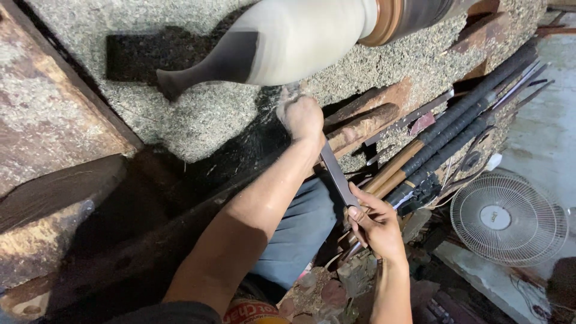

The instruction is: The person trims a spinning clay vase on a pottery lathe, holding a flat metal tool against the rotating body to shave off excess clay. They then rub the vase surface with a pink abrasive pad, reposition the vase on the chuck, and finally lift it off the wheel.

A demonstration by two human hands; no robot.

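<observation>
A pale wooden workpiece (300, 39), vase-shaped and blurred by spinning, is mounted on a lathe at the top of the head view. My left hand (302, 117) is closed around the front of a long flat metal chisel (337, 174), just under the workpiece. My right hand (375, 225) grips the same chisel at its rear end. The tool's tip is hidden behind my left hand. Wood dust covers my left fist.
Sawdust (180, 114) covers the lathe bed. Several long turning tools with dark wrapped handles (450, 135) lie at the right. A white fan (509, 217) stands on the floor at lower right. Rusty metal beams (48, 120) are at the left.
</observation>
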